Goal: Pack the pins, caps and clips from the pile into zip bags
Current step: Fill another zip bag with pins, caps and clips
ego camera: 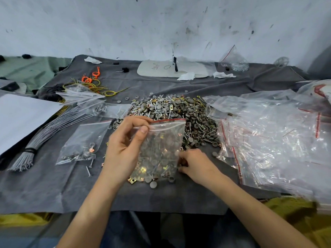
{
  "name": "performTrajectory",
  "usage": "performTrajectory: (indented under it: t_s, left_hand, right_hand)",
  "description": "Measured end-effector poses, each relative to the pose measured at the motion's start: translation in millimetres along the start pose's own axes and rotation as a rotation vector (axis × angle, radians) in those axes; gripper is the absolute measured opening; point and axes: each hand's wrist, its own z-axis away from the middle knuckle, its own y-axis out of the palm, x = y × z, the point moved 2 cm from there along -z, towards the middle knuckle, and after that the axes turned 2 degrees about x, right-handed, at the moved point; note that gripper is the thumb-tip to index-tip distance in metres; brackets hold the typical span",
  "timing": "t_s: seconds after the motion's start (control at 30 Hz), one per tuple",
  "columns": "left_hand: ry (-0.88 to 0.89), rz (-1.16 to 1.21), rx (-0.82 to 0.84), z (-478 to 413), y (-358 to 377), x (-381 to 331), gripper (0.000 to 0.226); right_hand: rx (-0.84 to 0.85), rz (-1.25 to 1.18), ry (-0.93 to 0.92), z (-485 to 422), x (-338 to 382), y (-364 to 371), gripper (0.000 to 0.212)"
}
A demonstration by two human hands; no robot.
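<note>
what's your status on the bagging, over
Left hand pinches zip bag top. Right hand low beside it, fingers curled, grip unclear. Pile large behind bag. Loose caps under bag.

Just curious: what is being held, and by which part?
The left hand pinches a zip bag at its top, by the seal. The right hand curls among loose parts; its hold is hidden.

Forearms (pixel 93 203) bare; left hand (pixel 123 149) thumbnail cut short; right hand (pixel 195 164) bare; dark blue trousers (pixel 136 228).
</note>
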Motion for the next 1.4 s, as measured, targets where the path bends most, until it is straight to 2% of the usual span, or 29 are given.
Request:
performTrajectory:
  t_s: [0.13,0.27,0.33,0.4,0.47,0.57,0.63,0.73,0.77,0.83,0.9,0.97,1.03,1.13,1.23,1.3,1.4]
  left_hand:
    - [-0.011,-0.008,-0.009,3,2,3,0.011]
    - [-0.001,-0.019,-0.015,4,1,3,0.010]
    - [0.010,-0.027,-0.014,4,1,3,0.011]
    - [0.044,-0.046,0.001,5,1,1,0.010]
    - [0.104,-0.080,0.026,5,2,-3,0.011]
    - [0.187,-0.117,0.077,3,4,-11,0.013]
    - [0.237,-0.148,0.120,1,7,-15,0.015]
    - [0.281,-0.172,0.158,-1,11,-19,0.014]
    - [0.293,-0.179,0.157,-1,11,-20,0.012]
    - [0.300,-0.179,0.139,-1,10,-20,0.011]
    - [0.293,-0.177,0.123,0,9,-21,0.012]
    - [0.298,-0.185,0.116,1,9,-22,0.013]
    - [0.308,-0.189,0.111,2,8,-23,0.014]
    - [0.305,-0.188,0.110,3,8,-25,0.013]
    - [0.291,-0.188,0.109,3,8,-26,0.012]
    - [0.291,-0.194,0.112,4,8,-27,0.011]
    - [0.313,-0.221,0.135,5,7,-29,0.012]
  right_hand:
    - [-0.063,-0.132,0.039,1,-12,-3,0.019]
    - [-0.154,-0.161,0.019,1,-22,-7,0.020]
    - [-0.260,-0.314,0.025,4,-24,-16,0.014]
    - [-0.380,-0.579,0.017,12,-20,-37,0.010]
    - [-0.508,-0.712,-0.083,23,-9,-68,0.012]
    - [-0.642,-0.594,-0.333,42,24,-114,0.010]
    - [-0.575,-0.448,-0.421,48,44,-127,0.010]
    - [-0.411,-0.250,-0.455,48,52,-131,0.013]
    - [-0.430,-0.302,-0.465,47,48,-131,0.014]
    - [-0.600,-0.517,-0.419,45,30,-129,0.014]
    - [-0.691,-0.633,-0.228,37,8,-112,0.010]
    - [-0.555,-0.608,-0.037,24,-9,-76,0.006]
    - [-0.366,-0.544,0.057,16,-20,-35,0.006]
    - [-0.217,-0.294,-0.023,13,-26,12,0.014]
    - [-0.263,-0.154,-0.115,11,-30,22,0.013]
    - [-0.348,-0.230,-0.107,12,-31,13,0.011]
    - [-0.511,-0.666,-0.006,22,-27,-27,0.015]
